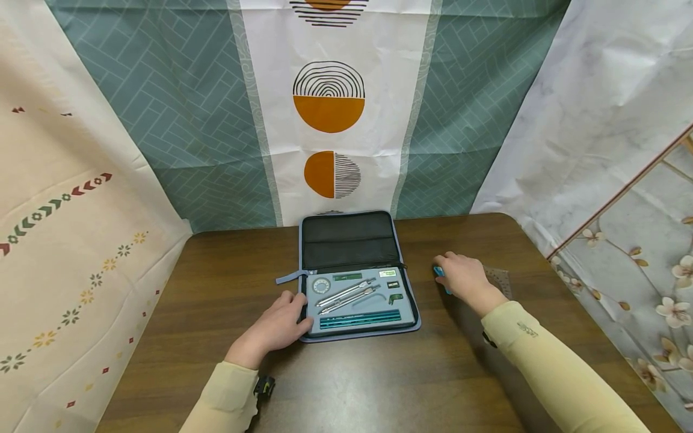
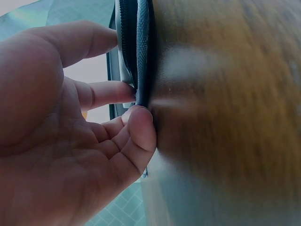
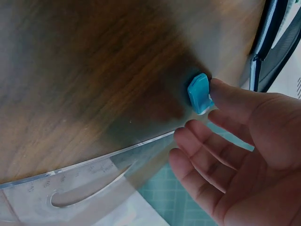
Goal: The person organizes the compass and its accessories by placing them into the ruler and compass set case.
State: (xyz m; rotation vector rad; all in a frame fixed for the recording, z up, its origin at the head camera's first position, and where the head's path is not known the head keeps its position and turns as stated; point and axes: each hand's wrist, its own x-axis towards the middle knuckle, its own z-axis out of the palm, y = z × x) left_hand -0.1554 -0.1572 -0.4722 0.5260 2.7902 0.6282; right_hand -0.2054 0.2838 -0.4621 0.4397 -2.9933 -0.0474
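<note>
An open zip case with a geometry set lies on the table. Its grey tray carries two metal compasses, a round white disc, teal pencils and small green pieces. My left hand holds the case's left edge; up close, thumb and fingers meet the zipped rim. To the right of the case, my right hand pinches a small blue plastic item low over the table, thumb on one side. The other fingers of that hand are loosely bent. What kind of item it is, I cannot tell.
A clear plastic set square with a slot lies right of my right hand, partly hidden by it. A blue strap sticks out left of the case. Patterned cloth hangs behind the brown table.
</note>
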